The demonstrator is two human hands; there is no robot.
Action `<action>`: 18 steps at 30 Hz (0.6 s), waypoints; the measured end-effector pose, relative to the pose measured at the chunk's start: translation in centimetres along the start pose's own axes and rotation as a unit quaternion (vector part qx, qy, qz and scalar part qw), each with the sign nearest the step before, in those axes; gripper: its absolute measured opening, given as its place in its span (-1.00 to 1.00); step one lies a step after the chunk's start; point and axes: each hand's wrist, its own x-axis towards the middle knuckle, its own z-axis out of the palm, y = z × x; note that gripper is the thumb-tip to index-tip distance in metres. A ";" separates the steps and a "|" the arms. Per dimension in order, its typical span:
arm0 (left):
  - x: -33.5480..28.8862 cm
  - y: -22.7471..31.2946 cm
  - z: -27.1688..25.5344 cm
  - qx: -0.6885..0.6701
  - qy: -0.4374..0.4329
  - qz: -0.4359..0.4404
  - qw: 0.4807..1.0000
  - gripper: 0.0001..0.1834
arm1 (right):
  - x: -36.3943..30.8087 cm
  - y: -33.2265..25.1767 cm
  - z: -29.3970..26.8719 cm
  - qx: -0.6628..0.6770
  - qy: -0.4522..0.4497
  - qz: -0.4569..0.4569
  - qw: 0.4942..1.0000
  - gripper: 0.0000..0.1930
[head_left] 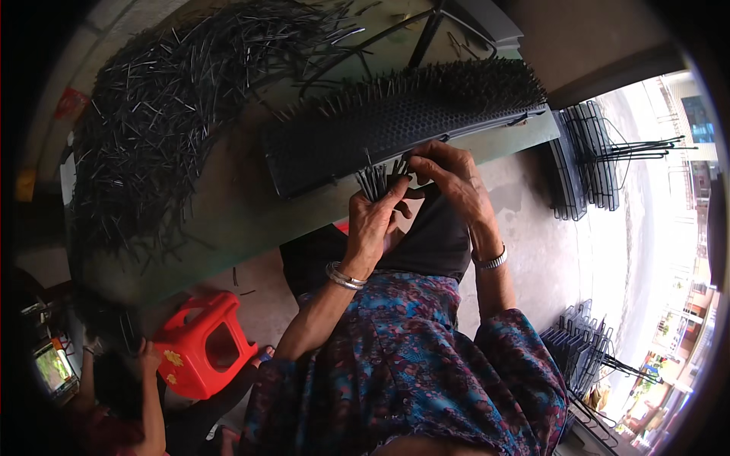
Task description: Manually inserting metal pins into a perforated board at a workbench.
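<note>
My left hand (370, 228) is closed around a bunch of thin dark rods (372, 181), their ends fanned out above the thumb. Close to the right side of that bunch, my right hand (450, 173) has its thumb and fingers pinched together. Whatever lies between those fingertips is too small to make out. Just beyond both hands is a long black perforated board (334, 148) with rows of small holes. Many upright dark rods (456, 82) stand densely packed along its far part.
A big heap of loose rods (175, 99) covers the left of the greenish table (220, 243). A red plastic stool (207, 346) stands on the floor at lower left, with another person's hand (150, 357) beside it. Black wire racks (597, 156) stand at right.
</note>
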 end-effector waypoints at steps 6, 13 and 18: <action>0.3 -0.1 -0.4 0.020 -0.064 0.023 0.997 -0.71 | 0.7 0.5 -0.3 -0.044 -0.006 -0.026 0.999 -0.75; 0.7 -0.6 -0.6 0.003 -0.064 -0.004 0.998 -0.68 | 1.0 0.6 -0.4 -0.040 0.010 -0.020 0.999 -0.77; 1.1 -0.9 -1.1 0.010 -0.076 -0.001 0.997 -0.67 | 1.3 0.1 -0.7 -0.037 -0.046 -0.043 0.997 -0.79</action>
